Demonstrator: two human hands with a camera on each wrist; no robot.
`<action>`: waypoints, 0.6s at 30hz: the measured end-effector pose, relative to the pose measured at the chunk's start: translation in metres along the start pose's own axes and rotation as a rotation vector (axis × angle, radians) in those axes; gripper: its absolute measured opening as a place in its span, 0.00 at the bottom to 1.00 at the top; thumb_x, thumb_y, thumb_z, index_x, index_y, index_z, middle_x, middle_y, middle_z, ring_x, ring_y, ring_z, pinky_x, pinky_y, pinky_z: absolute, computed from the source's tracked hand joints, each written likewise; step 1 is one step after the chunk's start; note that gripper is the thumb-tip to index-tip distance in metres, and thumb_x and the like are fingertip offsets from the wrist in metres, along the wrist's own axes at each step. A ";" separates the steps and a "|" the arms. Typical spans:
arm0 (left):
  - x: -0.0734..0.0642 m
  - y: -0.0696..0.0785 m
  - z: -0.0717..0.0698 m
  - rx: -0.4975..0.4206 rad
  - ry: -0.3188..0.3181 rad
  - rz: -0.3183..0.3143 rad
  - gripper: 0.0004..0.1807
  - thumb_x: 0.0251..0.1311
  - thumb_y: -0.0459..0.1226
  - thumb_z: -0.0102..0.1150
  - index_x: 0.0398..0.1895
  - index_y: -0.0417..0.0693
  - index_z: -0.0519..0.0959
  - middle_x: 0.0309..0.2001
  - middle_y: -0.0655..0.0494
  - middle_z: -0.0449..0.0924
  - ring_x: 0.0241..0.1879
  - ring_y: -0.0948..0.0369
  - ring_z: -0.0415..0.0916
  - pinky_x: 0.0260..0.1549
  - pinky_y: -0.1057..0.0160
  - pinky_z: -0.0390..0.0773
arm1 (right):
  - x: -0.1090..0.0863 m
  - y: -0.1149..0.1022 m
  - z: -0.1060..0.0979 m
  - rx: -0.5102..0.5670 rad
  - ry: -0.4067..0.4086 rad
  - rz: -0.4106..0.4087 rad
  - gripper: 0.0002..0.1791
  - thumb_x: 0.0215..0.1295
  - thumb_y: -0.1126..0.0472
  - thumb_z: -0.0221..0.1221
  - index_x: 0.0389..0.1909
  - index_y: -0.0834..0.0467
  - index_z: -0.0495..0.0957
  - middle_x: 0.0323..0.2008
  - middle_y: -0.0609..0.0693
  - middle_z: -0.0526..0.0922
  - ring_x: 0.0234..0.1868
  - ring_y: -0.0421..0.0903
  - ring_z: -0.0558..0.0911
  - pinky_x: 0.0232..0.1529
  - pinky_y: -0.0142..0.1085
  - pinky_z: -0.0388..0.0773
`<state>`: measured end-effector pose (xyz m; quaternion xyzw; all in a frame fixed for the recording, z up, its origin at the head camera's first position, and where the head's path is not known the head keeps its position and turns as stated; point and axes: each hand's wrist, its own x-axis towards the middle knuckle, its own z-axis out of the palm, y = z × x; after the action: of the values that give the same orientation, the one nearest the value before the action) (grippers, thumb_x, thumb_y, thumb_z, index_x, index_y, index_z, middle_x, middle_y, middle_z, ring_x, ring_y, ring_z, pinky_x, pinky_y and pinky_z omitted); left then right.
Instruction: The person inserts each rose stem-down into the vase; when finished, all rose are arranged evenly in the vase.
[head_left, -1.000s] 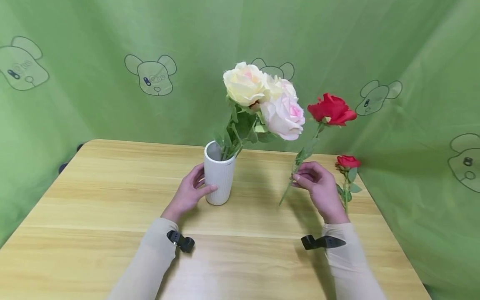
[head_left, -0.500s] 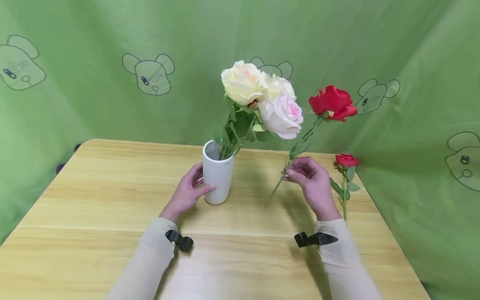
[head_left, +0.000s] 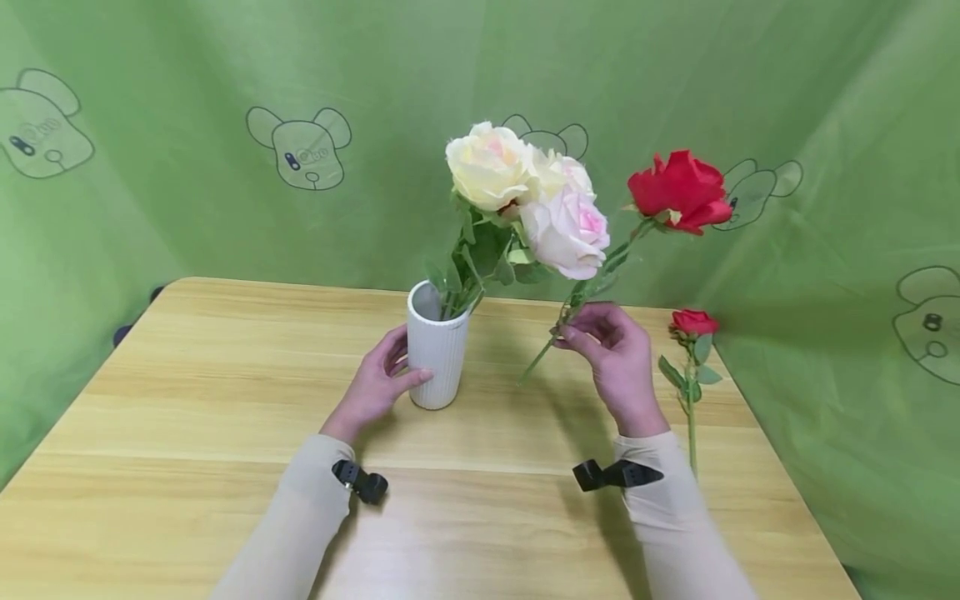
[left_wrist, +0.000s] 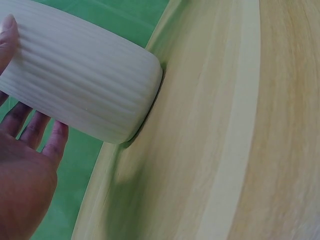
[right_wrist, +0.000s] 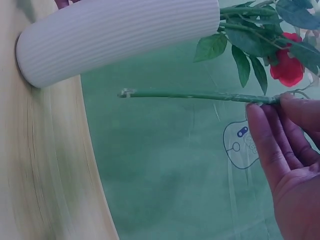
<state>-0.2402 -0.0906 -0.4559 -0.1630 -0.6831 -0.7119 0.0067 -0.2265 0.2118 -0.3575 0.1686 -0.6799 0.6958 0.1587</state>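
Observation:
A white ribbed vase [head_left: 442, 358] stands upright on the wooden table. My left hand [head_left: 373, 390] grips its lower left side, thumb across the front and fingers behind. Cream and pale pink roses [head_left: 566, 232] lean out of it to the right; a red bloom [right_wrist: 287, 62] shows among their leaves in the right wrist view. To the right of the vase, my right hand [head_left: 618, 358] pinches a long-stemmed red rose [head_left: 680, 193] between thumb and fingers. Its bloom tilts up and right, while the bare stem end [right_wrist: 150, 94] points down towards the vase, above the table.
Another red rose [head_left: 694, 323] lies on the table near the right edge, beyond the right forearm. A green curtain [head_left: 375, 225] with bear drawings hangs behind and beside the wooden table [head_left: 225, 375].
My right hand has moved left and slightly away from me, bringing the stem end closer to the vase. The held bloom has risen and tilts further right. My left hand stays on the vase.

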 end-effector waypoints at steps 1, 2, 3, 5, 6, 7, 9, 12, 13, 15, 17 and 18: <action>0.000 0.001 0.000 0.000 0.001 0.000 0.41 0.55 0.25 0.67 0.72 0.39 0.59 0.70 0.39 0.61 0.68 0.48 0.60 0.67 0.54 0.63 | 0.001 0.000 0.001 0.004 0.008 -0.012 0.11 0.58 0.83 0.58 0.42 0.75 0.73 0.35 0.58 0.81 0.37 0.49 0.84 0.39 0.42 0.86; 0.000 0.001 0.000 -0.001 0.000 0.001 0.41 0.55 0.25 0.67 0.72 0.39 0.59 0.70 0.39 0.61 0.68 0.48 0.60 0.67 0.54 0.63 | 0.002 0.000 0.003 0.013 0.018 -0.026 0.11 0.57 0.83 0.58 0.41 0.75 0.73 0.35 0.58 0.81 0.36 0.49 0.84 0.39 0.42 0.86; -0.001 0.001 0.000 -0.001 0.000 0.001 0.41 0.55 0.25 0.67 0.72 0.39 0.59 0.70 0.38 0.61 0.68 0.48 0.60 0.67 0.54 0.63 | 0.003 0.000 0.004 0.028 0.029 -0.040 0.11 0.57 0.84 0.58 0.41 0.76 0.73 0.34 0.58 0.81 0.36 0.49 0.84 0.38 0.42 0.86; 0.000 0.000 0.000 -0.001 -0.003 -0.001 0.41 0.55 0.25 0.67 0.72 0.38 0.59 0.70 0.38 0.61 0.68 0.48 0.60 0.67 0.53 0.63 | 0.004 0.000 0.006 0.060 0.054 -0.075 0.10 0.57 0.84 0.57 0.39 0.76 0.73 0.33 0.58 0.81 0.35 0.50 0.85 0.38 0.42 0.86; 0.000 0.000 0.000 -0.002 -0.003 -0.001 0.41 0.55 0.24 0.67 0.72 0.38 0.59 0.70 0.38 0.61 0.68 0.48 0.60 0.67 0.54 0.63 | 0.005 -0.001 0.007 0.081 0.064 -0.093 0.09 0.57 0.84 0.58 0.39 0.77 0.73 0.33 0.59 0.81 0.34 0.50 0.85 0.37 0.42 0.86; 0.000 0.000 0.001 -0.002 -0.002 -0.002 0.42 0.55 0.24 0.67 0.72 0.38 0.59 0.70 0.38 0.61 0.68 0.48 0.60 0.67 0.53 0.63 | 0.005 -0.001 0.009 0.102 0.074 -0.110 0.09 0.57 0.84 0.57 0.38 0.77 0.73 0.32 0.59 0.81 0.34 0.50 0.85 0.37 0.43 0.86; 0.000 0.001 0.001 -0.002 0.001 -0.003 0.42 0.55 0.24 0.67 0.72 0.38 0.59 0.70 0.38 0.61 0.68 0.48 0.60 0.67 0.54 0.63 | 0.007 -0.003 0.012 0.139 0.086 -0.141 0.08 0.57 0.85 0.57 0.37 0.77 0.73 0.32 0.59 0.80 0.34 0.51 0.85 0.37 0.44 0.86; 0.000 0.002 0.001 -0.005 0.004 -0.001 0.42 0.55 0.24 0.66 0.72 0.39 0.59 0.70 0.39 0.62 0.68 0.48 0.60 0.67 0.54 0.64 | 0.009 -0.005 0.017 0.174 0.095 -0.171 0.08 0.57 0.85 0.57 0.37 0.76 0.73 0.32 0.59 0.80 0.34 0.52 0.85 0.37 0.45 0.86; 0.000 0.001 0.001 -0.004 0.004 -0.002 0.42 0.55 0.24 0.66 0.72 0.39 0.59 0.70 0.38 0.62 0.68 0.48 0.60 0.67 0.54 0.64 | 0.010 -0.006 0.018 0.184 0.100 -0.174 0.09 0.56 0.85 0.57 0.36 0.75 0.73 0.32 0.59 0.80 0.34 0.52 0.85 0.37 0.46 0.86; 0.000 0.001 0.000 -0.004 0.001 0.000 0.42 0.55 0.24 0.66 0.72 0.39 0.59 0.70 0.38 0.61 0.68 0.48 0.60 0.67 0.54 0.63 | 0.011 -0.008 0.022 0.194 0.108 -0.176 0.09 0.56 0.85 0.57 0.37 0.74 0.74 0.32 0.59 0.80 0.34 0.52 0.85 0.38 0.46 0.86; 0.000 0.001 0.000 -0.002 0.001 -0.001 0.41 0.55 0.24 0.66 0.72 0.39 0.59 0.70 0.39 0.61 0.68 0.48 0.60 0.67 0.54 0.64 | 0.012 -0.009 0.024 0.191 0.112 -0.175 0.10 0.56 0.85 0.57 0.37 0.72 0.75 0.32 0.59 0.81 0.34 0.52 0.85 0.38 0.46 0.86; 0.000 0.001 0.001 -0.001 0.002 -0.001 0.42 0.55 0.24 0.66 0.72 0.39 0.59 0.70 0.39 0.61 0.68 0.48 0.60 0.67 0.54 0.64 | 0.012 -0.010 0.025 0.193 0.113 -0.173 0.10 0.56 0.85 0.57 0.37 0.72 0.75 0.31 0.59 0.81 0.34 0.52 0.85 0.38 0.46 0.86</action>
<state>-0.2398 -0.0902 -0.4552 -0.1618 -0.6829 -0.7123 0.0068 -0.2323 0.1872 -0.3427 0.2017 -0.5825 0.7501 0.2394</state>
